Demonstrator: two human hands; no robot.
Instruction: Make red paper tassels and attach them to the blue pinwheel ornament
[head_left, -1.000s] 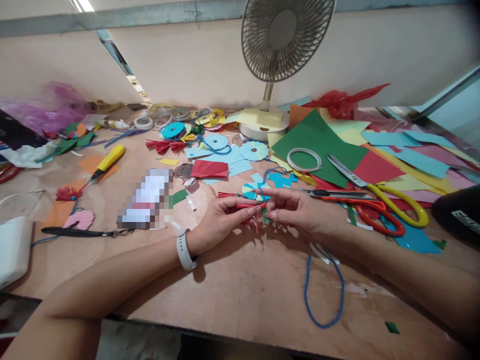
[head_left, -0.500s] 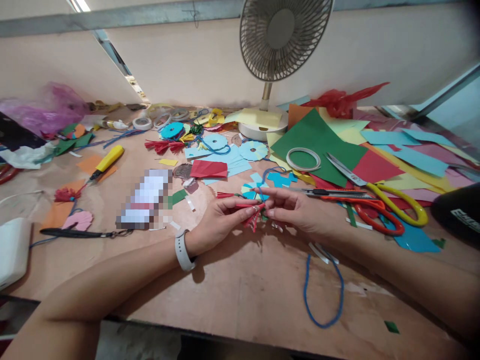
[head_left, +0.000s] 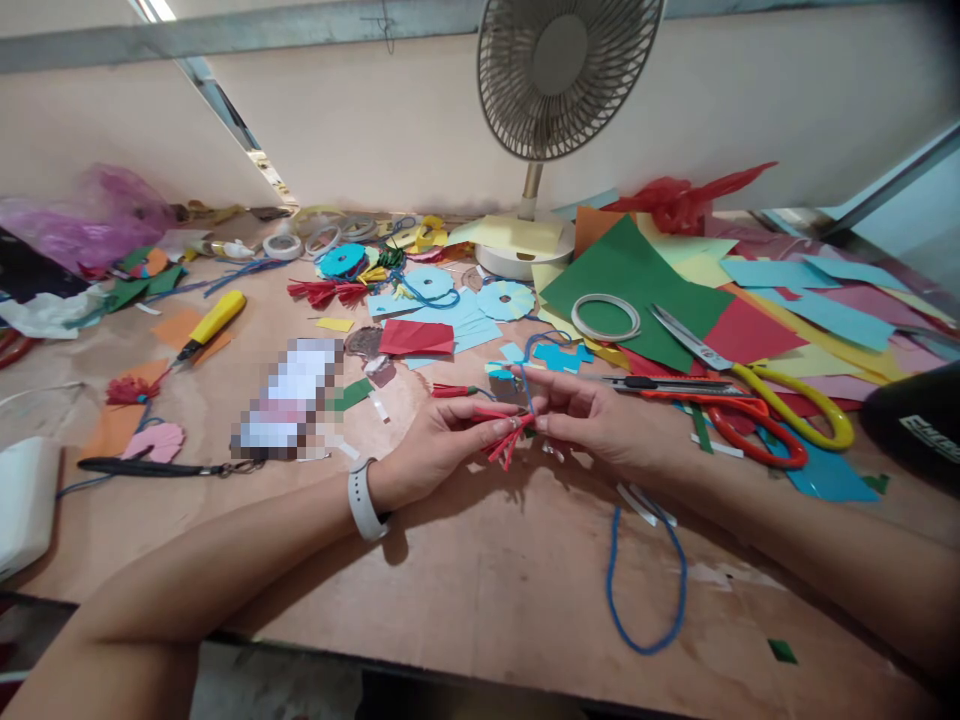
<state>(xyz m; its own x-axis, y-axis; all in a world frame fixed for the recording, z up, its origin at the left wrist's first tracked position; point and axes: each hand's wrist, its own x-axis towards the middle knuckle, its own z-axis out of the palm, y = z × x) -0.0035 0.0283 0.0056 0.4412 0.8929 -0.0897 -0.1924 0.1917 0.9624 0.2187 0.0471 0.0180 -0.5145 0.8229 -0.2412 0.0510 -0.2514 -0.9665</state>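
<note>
My left hand [head_left: 450, 437], with a pale watch band on the wrist, pinches a red paper tassel [head_left: 506, 450] whose cut strips fan out below the fingers. At the tassel's gathered end my right hand [head_left: 581, 412] is closed, thumb and fingertips on a blue string [head_left: 526, 385], index finger stretched out. The exact grip there is partly hidden. Just behind the hands lie a second red tassel [head_left: 454, 391] and a light blue paper cross [head_left: 559, 357]. A loop of the blue string hangs down to the table below my right forearm.
Yellow-handled scissors [head_left: 814, 405], red-handled scissors [head_left: 757, 440] and an orange cutter [head_left: 667, 386] lie right of my hand. A phone [head_left: 289, 395] and yellow utility knife [head_left: 210, 328] lie left. Behind stand a fan [head_left: 561, 60], coloured paper [head_left: 637, 285] and tape rolls [head_left: 606, 316].
The red tassel has turned slightly and its strips spread more toward me. My right fingertips have shifted a little, and the blue string now shows upright between them.
</note>
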